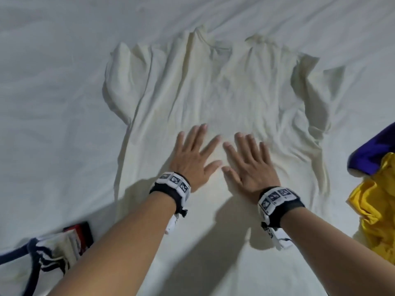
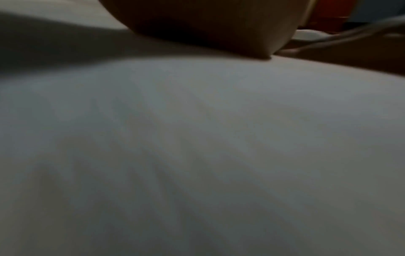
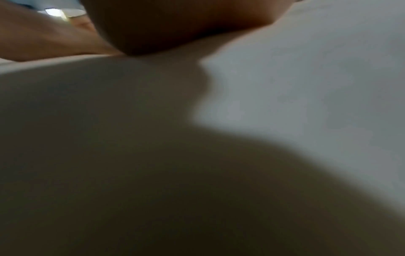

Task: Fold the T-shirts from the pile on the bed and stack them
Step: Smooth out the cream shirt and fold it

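A cream-white T-shirt (image 1: 213, 92) lies spread on the bed, collar away from me, both sleeves crumpled at its sides. My left hand (image 1: 193, 154) lies flat on the shirt's lower middle with fingers straight and spread. My right hand (image 1: 248, 161) presses flat beside it, fingers spread, thumbs nearly meeting. Both wrist views are dim and blurred: the left wrist view shows the pale cloth (image 2: 197, 138) under the heel of the hand (image 2: 208, 26), and the right wrist view shows the same cloth (image 3: 306, 86) beneath the palm (image 3: 175, 22).
A yellow garment (image 1: 376, 210) and a purple one (image 1: 372, 150) lie heaped at the right edge. At lower left sits a white and navy striped garment (image 1: 55, 251) beside something red and black (image 1: 82, 233). White bedsheet (image 1: 53, 103) surrounds the shirt.
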A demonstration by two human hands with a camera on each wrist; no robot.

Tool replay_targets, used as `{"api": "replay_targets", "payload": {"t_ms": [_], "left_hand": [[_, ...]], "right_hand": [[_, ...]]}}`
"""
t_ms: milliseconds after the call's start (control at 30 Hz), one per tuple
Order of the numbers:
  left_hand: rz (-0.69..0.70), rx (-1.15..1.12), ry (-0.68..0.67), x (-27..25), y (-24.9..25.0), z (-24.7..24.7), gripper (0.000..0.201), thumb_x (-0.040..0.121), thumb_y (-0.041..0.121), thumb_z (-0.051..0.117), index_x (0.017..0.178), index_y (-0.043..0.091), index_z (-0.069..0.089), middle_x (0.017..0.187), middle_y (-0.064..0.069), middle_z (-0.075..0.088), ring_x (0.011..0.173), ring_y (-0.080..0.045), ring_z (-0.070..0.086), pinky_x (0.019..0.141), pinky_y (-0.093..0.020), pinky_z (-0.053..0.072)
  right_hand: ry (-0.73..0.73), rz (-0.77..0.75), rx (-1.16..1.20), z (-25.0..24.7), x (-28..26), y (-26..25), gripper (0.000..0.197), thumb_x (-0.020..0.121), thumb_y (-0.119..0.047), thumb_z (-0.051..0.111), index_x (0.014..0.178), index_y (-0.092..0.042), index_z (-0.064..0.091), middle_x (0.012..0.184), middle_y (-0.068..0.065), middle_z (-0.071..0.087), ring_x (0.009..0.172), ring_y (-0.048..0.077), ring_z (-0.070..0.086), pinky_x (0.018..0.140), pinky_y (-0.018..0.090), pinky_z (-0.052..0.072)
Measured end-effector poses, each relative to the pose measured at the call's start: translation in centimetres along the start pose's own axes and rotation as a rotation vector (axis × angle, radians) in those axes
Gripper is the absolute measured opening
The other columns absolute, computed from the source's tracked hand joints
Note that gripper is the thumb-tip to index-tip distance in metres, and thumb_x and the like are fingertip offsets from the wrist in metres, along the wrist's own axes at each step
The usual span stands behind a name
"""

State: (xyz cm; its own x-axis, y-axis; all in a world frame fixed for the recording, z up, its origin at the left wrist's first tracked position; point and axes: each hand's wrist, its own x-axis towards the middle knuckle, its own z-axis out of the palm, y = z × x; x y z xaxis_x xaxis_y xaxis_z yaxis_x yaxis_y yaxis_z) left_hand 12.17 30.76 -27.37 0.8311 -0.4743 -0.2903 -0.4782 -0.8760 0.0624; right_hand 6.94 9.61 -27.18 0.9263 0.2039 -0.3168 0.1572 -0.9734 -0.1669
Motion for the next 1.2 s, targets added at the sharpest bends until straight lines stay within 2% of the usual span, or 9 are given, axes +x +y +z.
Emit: {"api": "replay_targets", "payload": {"t_ms": [200, 267, 400, 600, 667, 800, 900, 1033, 1200], "left_hand": [[-0.56, -0.052, 0.093, 3.9, -6.2, -2.0, 0.075, 0.102, 0.063, 0.004, 0.162, 0.021, -0.013, 0.168, -0.017, -0.018, 0.156, -0.034, -0.014, 0.124, -0.06, -0.005], [-0.458, -0.059, 0.147, 6.3, -4.9, -3.1, 0.075, 0.103, 0.057, 0.01, 0.163, 0.018, -0.011, 0.168, -0.02, -0.017, 0.156, -0.036, -0.012, 0.124, -0.059, -0.005], [-0.031, 0.0, 0.099, 10.6, -3.0, -3.2, 0.069, 0.103, 0.061, 0.011, 0.162, 0.034, -0.011, 0.171, -0.011, -0.012, 0.158, -0.031, -0.008, 0.125, -0.056, -0.002], [-0.384, -0.097, 0.076, 15.3, -7.9, -4.3, 0.077, 0.099, 0.069, 0.005, 0.161, 0.029, -0.015, 0.168, -0.013, -0.021, 0.156, -0.033, -0.016, 0.125, -0.055, -0.007], [-0.351, -0.018, 0.132, 16.7, -8.2, -5.0, 0.075, 0.1, 0.065, 0.007, 0.161, 0.028, -0.016, 0.168, -0.015, -0.021, 0.156, -0.036, -0.016, 0.124, -0.058, -0.007], [-0.095, -0.036, 0.111, 19.1, -8.6, -4.8, 0.068, 0.1, 0.069, 0.006, 0.157, 0.043, -0.021, 0.168, -0.005, -0.025, 0.156, -0.03, -0.02, 0.124, -0.057, -0.008], [-0.181, -0.051, 0.1, 20.4, -9.3, -4.6, 0.072, 0.097, 0.075, 0.003, 0.156, 0.043, -0.023, 0.167, -0.003, -0.028, 0.155, -0.026, -0.023, 0.124, -0.055, -0.012], [-0.286, -0.01, 0.034, 20.7, -7.5, -6.0, 0.074, 0.1, 0.066, 0.002, 0.161, 0.029, -0.018, 0.167, -0.009, -0.026, 0.155, -0.033, -0.02, 0.124, -0.059, -0.008], [-0.165, -0.106, 0.165, 18.4, 0.6, -6.7, 0.075, 0.102, 0.058, 0.015, 0.164, 0.02, -0.004, 0.17, -0.016, -0.013, 0.156, -0.04, -0.012, 0.122, -0.064, -0.004]], "right_hand": [[0.108, 0.469, 0.124, -2.9, 3.4, 6.6, 0.074, 0.099, -0.062, 0.013, 0.161, -0.024, 0.0, 0.169, 0.015, -0.006, 0.156, 0.033, -0.008, 0.125, 0.054, -0.002], [0.125, 0.387, 0.102, -4.0, 5.7, 6.2, 0.074, 0.101, -0.058, 0.018, 0.161, -0.019, 0.001, 0.168, 0.018, -0.005, 0.155, 0.036, -0.008, 0.125, 0.055, -0.002], [0.036, -0.032, -0.015, -4.8, 10.1, 4.8, 0.068, 0.104, -0.062, 0.014, 0.161, -0.034, -0.008, 0.168, 0.004, -0.02, 0.155, 0.028, -0.019, 0.126, 0.051, -0.002], [0.036, 0.321, 0.161, -6.9, 14.2, 9.6, 0.075, 0.099, -0.071, 0.012, 0.16, -0.032, -0.01, 0.168, 0.004, -0.022, 0.154, 0.025, -0.022, 0.125, 0.051, -0.004], [0.083, 0.297, 0.136, -7.7, 15.5, 9.4, 0.074, 0.1, -0.066, 0.014, 0.16, -0.028, -0.008, 0.168, 0.01, -0.02, 0.154, 0.031, -0.021, 0.125, 0.053, -0.003], [0.06, -0.037, -0.002, -7.5, 17.8, 8.2, 0.066, 0.102, -0.067, 0.013, 0.159, -0.041, -0.009, 0.168, 0.002, -0.022, 0.154, 0.029, -0.022, 0.125, 0.053, -0.004], [0.072, 0.127, 0.081, -7.2, 18.8, 9.2, 0.071, 0.099, -0.072, 0.011, 0.159, -0.041, -0.009, 0.167, 0.002, -0.024, 0.154, 0.026, -0.023, 0.125, 0.048, -0.009], [0.073, 0.299, 0.115, -7.9, 19.1, 10.0, 0.071, 0.102, -0.064, 0.011, 0.161, -0.029, -0.004, 0.169, 0.01, -0.014, 0.156, 0.028, -0.013, 0.126, 0.046, -0.006], [0.4, 0.218, 0.087, -11.4, 16.1, 10.7, 0.041, 0.102, -0.03, 0.035, 0.139, -0.019, 0.048, 0.147, 0.011, 0.044, 0.134, 0.033, 0.036, 0.108, 0.046, 0.029]]}}
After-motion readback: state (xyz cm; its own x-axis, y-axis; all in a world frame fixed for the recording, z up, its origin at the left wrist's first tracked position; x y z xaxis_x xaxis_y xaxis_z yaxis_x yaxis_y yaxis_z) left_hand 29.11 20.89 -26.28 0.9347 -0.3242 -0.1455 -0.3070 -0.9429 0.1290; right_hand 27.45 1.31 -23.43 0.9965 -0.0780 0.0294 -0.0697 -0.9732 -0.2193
